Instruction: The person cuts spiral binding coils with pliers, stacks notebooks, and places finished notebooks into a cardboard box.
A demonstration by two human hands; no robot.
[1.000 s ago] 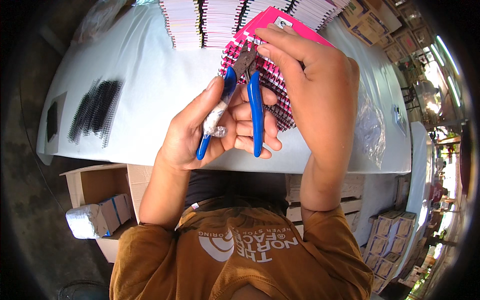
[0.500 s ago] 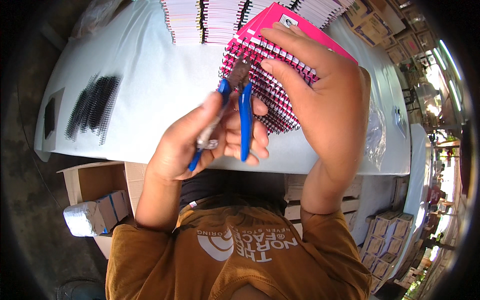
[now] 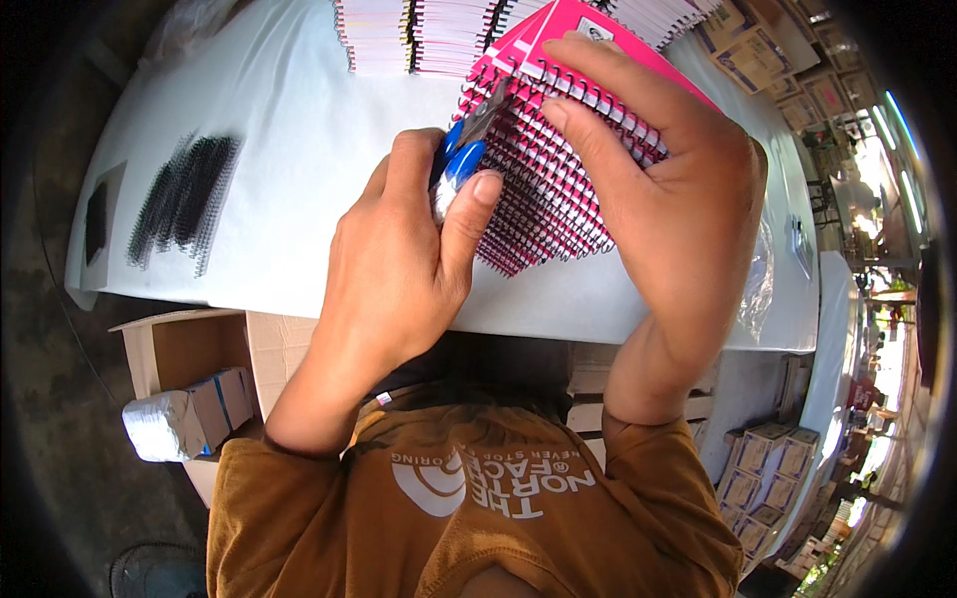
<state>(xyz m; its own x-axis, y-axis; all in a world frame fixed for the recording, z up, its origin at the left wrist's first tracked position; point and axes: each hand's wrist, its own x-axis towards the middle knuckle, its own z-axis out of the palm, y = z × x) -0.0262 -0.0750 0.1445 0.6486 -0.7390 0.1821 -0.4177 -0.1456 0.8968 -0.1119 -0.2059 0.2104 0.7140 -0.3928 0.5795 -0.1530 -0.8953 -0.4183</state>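
My left hand (image 3: 404,249) is closed round a pair of blue-handled cutting pliers (image 3: 488,118), whose dark metal jaws point up to the coil end of the top notebook. A fanned stack of pink-covered notebooks (image 3: 543,204) lies under them, black spiral coils along the edges facing me. My right hand (image 3: 663,179) grips the spiral edge of the top notebook (image 3: 598,50), thumb below the coil and fingers over the cover. Whether the jaws are closed on the wire is too small to tell.
More coil-bound books (image 3: 449,40) stand in rows at the table's far edge. Loose black coils (image 3: 184,204) lie on the white-covered table (image 3: 284,199) at left. An open cardboard box (image 3: 194,349) sits below, and clear plastic (image 3: 758,279) lies at right.
My left hand has turned palm down and closed the spread plier handles. The jaws have moved up to the top notebook's coil end. My right hand and the notebooks have shifted slightly right.
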